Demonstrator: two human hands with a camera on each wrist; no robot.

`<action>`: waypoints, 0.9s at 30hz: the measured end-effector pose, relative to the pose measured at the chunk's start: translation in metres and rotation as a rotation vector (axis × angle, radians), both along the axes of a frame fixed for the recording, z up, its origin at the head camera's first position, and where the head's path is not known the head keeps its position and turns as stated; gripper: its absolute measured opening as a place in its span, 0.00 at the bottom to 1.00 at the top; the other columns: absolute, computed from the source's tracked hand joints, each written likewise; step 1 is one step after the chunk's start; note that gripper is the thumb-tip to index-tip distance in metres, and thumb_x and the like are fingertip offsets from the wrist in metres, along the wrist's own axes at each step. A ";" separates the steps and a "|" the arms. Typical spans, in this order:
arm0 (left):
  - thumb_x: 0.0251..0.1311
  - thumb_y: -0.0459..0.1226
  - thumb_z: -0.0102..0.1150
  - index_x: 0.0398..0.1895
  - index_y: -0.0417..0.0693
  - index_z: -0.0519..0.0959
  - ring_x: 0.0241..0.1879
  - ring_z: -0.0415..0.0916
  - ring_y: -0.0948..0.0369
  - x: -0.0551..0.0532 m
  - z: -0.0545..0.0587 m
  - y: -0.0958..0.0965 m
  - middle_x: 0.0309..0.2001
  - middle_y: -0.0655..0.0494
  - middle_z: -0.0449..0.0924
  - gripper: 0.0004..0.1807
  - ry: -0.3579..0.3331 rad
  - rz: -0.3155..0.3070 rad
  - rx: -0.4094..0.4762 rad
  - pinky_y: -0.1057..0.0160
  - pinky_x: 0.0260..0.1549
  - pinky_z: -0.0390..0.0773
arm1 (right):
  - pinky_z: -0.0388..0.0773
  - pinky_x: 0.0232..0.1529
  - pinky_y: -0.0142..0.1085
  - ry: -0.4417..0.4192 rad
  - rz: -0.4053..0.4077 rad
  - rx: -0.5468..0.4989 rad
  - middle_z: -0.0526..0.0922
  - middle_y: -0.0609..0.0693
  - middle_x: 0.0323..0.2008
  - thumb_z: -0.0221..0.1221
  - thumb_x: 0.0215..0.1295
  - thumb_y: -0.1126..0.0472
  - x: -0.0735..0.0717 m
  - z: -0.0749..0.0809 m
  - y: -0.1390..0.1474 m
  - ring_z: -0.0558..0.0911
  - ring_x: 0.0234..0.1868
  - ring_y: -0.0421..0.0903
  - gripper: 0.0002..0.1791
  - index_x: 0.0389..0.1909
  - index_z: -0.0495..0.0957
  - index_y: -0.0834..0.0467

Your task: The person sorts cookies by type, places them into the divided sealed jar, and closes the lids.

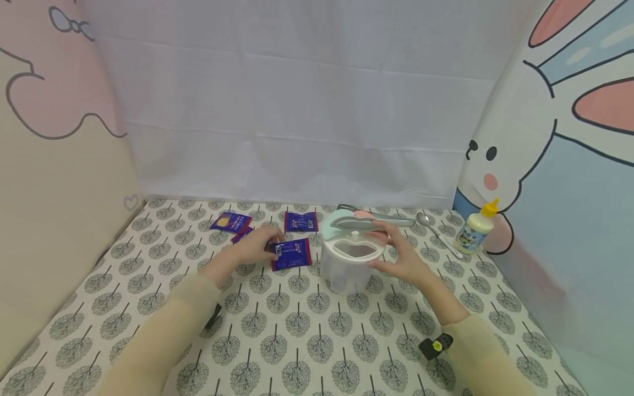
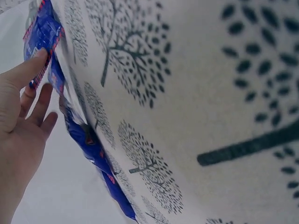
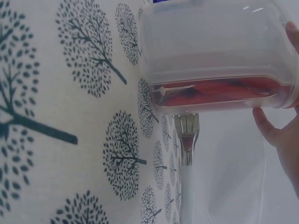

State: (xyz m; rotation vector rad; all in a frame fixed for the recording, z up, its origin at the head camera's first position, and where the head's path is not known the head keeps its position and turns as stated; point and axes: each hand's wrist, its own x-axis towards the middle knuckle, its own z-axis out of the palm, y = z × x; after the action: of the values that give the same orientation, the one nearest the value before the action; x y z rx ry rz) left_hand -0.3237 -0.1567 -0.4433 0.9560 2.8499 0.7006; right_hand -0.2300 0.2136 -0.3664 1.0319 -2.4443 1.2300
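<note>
My left hand (image 1: 255,246) pinches the edge of a blue snack packet (image 1: 293,254) with red crimped ends; thumb and fingers show on either side of it in the left wrist view. My right hand (image 1: 403,261) holds the right side of a clear round container (image 1: 344,275), thumb low by the rim and fingers up at the lid (image 1: 355,236). That lid has mint, pink and white sections. Red contents (image 3: 224,91) show through the container's wall. Other blue packets (image 1: 301,221) lie near the left hand, one with a yellow picture (image 1: 231,222).
Behind the container are metal tongs (image 3: 188,140) with a pale handle. A slotted-looking spoon (image 1: 441,236) lies to the right, near a bottle (image 1: 473,234) with a yellow nozzle cap. A white curtain (image 1: 297,121) hangs at the back of the tree-patterned tablecloth (image 1: 317,324).
</note>
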 end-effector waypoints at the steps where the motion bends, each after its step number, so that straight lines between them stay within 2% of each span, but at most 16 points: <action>1: 0.50 0.36 0.69 0.44 0.50 0.74 0.41 0.71 0.59 0.001 0.001 0.000 0.39 0.57 0.74 0.18 0.007 -0.010 0.031 0.57 0.44 0.76 | 0.69 0.57 0.59 -0.002 0.002 -0.002 0.67 0.65 0.59 0.67 0.44 0.75 0.000 0.000 0.000 0.70 0.59 0.54 0.45 0.65 0.57 0.67; 4: 0.52 0.31 0.66 0.35 0.50 0.73 0.35 0.69 0.61 0.006 0.005 0.003 0.34 0.58 0.73 0.12 -0.002 -0.041 0.115 0.62 0.37 0.76 | 0.68 0.56 0.60 -0.005 -0.002 -0.008 0.69 0.64 0.59 0.67 0.44 0.74 0.000 0.000 0.000 0.69 0.59 0.58 0.46 0.66 0.57 0.65; 8: 0.56 0.27 0.61 0.29 0.50 0.77 0.33 0.72 0.63 0.016 0.015 0.006 0.32 0.60 0.76 0.08 -0.012 -0.063 0.154 0.67 0.33 0.77 | 0.68 0.56 0.61 -0.004 -0.012 -0.010 0.70 0.64 0.58 0.67 0.44 0.73 0.001 -0.001 0.000 0.69 0.59 0.58 0.46 0.66 0.57 0.64; 13: 0.62 0.28 0.55 0.36 0.49 0.83 0.35 0.78 0.64 0.029 0.033 0.010 0.37 0.58 0.82 0.09 0.017 -0.027 0.182 0.69 0.33 0.80 | 0.68 0.57 0.60 -0.001 -0.007 0.004 0.66 0.65 0.60 0.67 0.44 0.74 0.001 0.000 0.000 0.68 0.59 0.60 0.45 0.66 0.56 0.66; 20: 0.59 0.32 0.60 0.41 0.48 0.81 0.37 0.79 0.63 0.044 0.070 0.011 0.39 0.57 0.82 0.08 0.106 0.042 0.264 0.67 0.38 0.82 | 0.62 0.58 0.65 -0.074 -0.018 -0.004 0.65 0.64 0.63 0.66 0.48 0.72 0.002 0.002 -0.001 0.65 0.62 0.64 0.45 0.67 0.55 0.62; 23: 0.57 0.32 0.64 0.44 0.48 0.79 0.34 0.79 0.62 0.051 0.087 0.010 0.41 0.56 0.79 0.12 0.146 0.060 0.324 0.67 0.35 0.82 | 0.63 0.59 0.62 -0.078 -0.007 -0.011 0.66 0.63 0.61 0.66 0.48 0.72 0.001 0.001 -0.001 0.67 0.61 0.59 0.45 0.68 0.55 0.62; 27: 0.55 0.30 0.65 0.49 0.47 0.75 0.34 0.79 0.63 0.060 0.109 0.014 0.42 0.55 0.77 0.18 0.212 0.030 0.404 0.68 0.35 0.81 | 0.65 0.58 0.58 -0.035 0.012 -0.010 0.67 0.63 0.60 0.66 0.47 0.74 -0.001 -0.001 0.001 0.68 0.61 0.48 0.45 0.67 0.55 0.65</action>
State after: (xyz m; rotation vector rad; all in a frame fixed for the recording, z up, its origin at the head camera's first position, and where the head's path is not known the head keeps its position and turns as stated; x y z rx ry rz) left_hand -0.2633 -0.1431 -0.3343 1.0918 2.9666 1.2876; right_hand -0.2306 0.2141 -0.3672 1.0328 -2.4591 1.2731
